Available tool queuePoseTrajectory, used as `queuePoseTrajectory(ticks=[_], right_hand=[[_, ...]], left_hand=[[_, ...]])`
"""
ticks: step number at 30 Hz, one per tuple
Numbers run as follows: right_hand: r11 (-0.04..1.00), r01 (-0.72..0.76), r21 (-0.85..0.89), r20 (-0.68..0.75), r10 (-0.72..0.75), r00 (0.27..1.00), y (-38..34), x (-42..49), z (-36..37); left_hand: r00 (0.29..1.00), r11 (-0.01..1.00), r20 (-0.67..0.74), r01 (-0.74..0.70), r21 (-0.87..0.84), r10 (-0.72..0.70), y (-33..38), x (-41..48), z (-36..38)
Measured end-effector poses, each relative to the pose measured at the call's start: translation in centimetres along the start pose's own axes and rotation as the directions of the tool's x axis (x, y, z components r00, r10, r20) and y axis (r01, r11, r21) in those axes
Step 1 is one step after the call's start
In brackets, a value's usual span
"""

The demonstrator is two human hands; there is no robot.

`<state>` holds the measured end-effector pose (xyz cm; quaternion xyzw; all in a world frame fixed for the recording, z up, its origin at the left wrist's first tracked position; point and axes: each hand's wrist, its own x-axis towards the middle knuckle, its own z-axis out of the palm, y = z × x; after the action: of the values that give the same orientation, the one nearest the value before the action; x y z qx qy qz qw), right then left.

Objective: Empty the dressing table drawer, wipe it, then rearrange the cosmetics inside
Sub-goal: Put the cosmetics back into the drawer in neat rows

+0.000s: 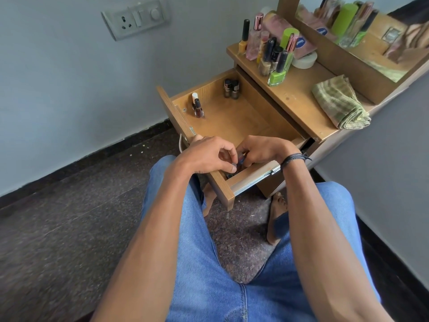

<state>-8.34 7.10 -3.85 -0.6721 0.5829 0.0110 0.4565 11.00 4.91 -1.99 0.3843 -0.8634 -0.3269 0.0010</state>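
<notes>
Wooden drawer [232, 122] hanging open; left hand [209, 156] and right hand [262, 149] both pinching small cosmetic [241, 159]; probably best seating it upright, corner-tight.

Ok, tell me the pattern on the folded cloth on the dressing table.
The cloth is checked in green and beige; the head view shows it best.

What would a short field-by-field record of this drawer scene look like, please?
drawer: pulled open, floor mostly bare
inside: two capped bottles by the front panel; two dark bottles in a back corner
hands: left hand and right hand both curl fingers on a small item at the near corner, mostly hidden
tabletop: cosmetics cluster, folded cloth
</notes>
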Motion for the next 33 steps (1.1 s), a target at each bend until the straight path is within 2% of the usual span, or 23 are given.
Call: queuePoseTrajectory(ticks=[7,19,23,26,29,33], right_hand=[[1.0,-0.011,-0.005,0.022,0.011,1.0,-0.3,0.0,0.3],[1.0,-0.027,-0.01,0.001,0.027,1.0,-0.1,0.0,0.3],[0.995,0.007,0.097,-0.114,0.004,0.993,0.4,-0.2,0.4],[0.994,0.051,0.1,-0.301,-0.019,0.954,1.1,0.0,0.8],[0.99,0.1,0.1,-0.466,-0.042,0.884,1.0,0.3,1.4],[0.984,0.125,0.127,-0.542,-0.036,0.84,0.0,1.4,2.2]], left_hand=[[0.999,1.0,0.041,-0.011,0.009,0.01,-0.4,0.1,0.1],[0.992,0.998,0.11,0.056,0.031,-0.059,0.0,0.0,-0.1],[0.991,0.985,-0.072,0.102,-0.14,-0.113,0.3,-0.1,-0.6],[0.92,0.974,-0.355,0.097,-0.204,-0.166,0.1,0.0,-0.7],[0.817,0.983,-0.549,0.121,-0.137,-0.177,-0.4,0.0,-0.7],[0.8,0.976,-0.578,0.217,0.024,-0.164,-2.1,0.6,0.1]])
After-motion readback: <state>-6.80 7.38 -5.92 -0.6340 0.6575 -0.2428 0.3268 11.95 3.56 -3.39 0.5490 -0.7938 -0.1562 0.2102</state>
